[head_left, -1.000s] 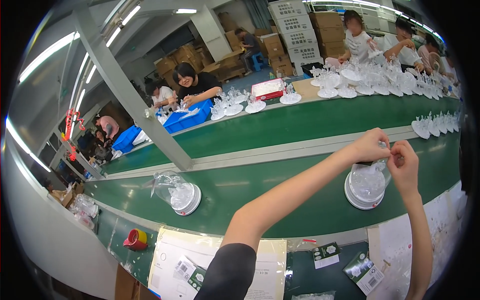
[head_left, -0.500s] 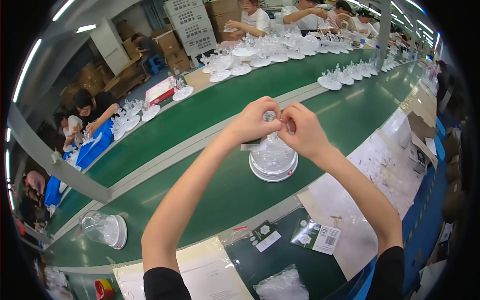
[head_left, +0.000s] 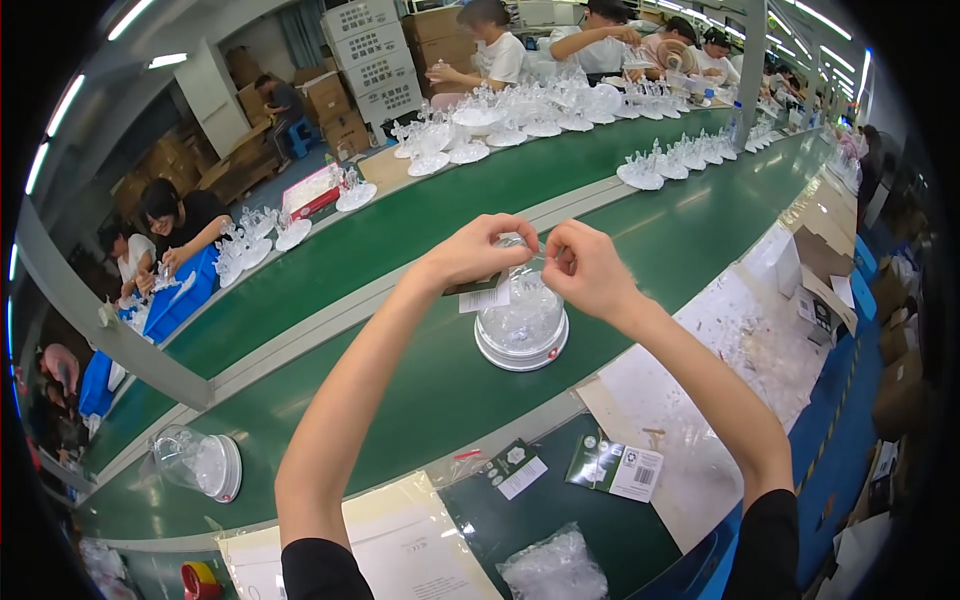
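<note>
A clear dome (head_left: 515, 321) on a round white base (head_left: 522, 357) stands upright on the green belt in front of me, with clear shapes inside. Both hands are raised at the dome's top, their fingertips pinched close together. My left hand (head_left: 474, 258) is curled, and a small dark green and white card tag (head_left: 485, 296) hangs just below its fingers, beside the dome. My right hand (head_left: 592, 266) is closed, thumb against forefinger. Whatever lies between the fingertips is too fine to make out; it may be a thin strand.
Another dome (head_left: 205, 463) lies on its side at the left of the belt (head_left: 385, 425). Nearer me are printed cards (head_left: 613, 468), a plastic bag of clear pieces (head_left: 555, 567) and papers (head_left: 420, 540). Rows of clear ornaments (head_left: 480, 125) line the far side, where people work.
Both hands have come slightly lower toward the dome and stay pinched together. The card tag under my left hand shows more fully now. The whole view has shifted a little.
</note>
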Tool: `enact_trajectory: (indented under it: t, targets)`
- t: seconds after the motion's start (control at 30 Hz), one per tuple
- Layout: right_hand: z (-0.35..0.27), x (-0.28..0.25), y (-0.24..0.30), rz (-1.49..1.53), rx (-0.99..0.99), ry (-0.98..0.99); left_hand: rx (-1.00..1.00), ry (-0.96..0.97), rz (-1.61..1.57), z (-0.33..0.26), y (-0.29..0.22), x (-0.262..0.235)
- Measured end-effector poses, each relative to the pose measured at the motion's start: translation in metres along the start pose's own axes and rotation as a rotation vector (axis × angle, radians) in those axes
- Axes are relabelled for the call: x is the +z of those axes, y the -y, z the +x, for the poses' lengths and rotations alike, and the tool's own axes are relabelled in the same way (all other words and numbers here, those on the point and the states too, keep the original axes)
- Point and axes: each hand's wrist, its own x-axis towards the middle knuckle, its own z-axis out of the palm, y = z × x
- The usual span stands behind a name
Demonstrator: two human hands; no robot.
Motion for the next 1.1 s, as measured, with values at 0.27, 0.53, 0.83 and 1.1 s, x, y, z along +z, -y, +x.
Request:
enact_trajectory:
  t: [0.27, 0.53, 0.83, 1.1]
  targets:
    - [-0.001, 0.002, 0.015, -0.046, -0.013, -0.018, 0.141, -0.28, -0.088, -0.025, 0.012, -0.002]
    - [-0.034, -0.015, 0.028, -0.021, 0.043, 0.001, 0.116, -0.337, -0.272, -0.081, 0.039, 0.011]
    - [-0.115, -0.056, 0.053, 0.024, 0.122, 0.126, -0.1, -0.426, -0.3, -0.238, 0.031, 0.097]
    - [-0.208, 0.02, 0.101, 0.369, 0.328, 0.28, -0.385, -0.544, -0.221, -0.36, 0.02, 0.213]
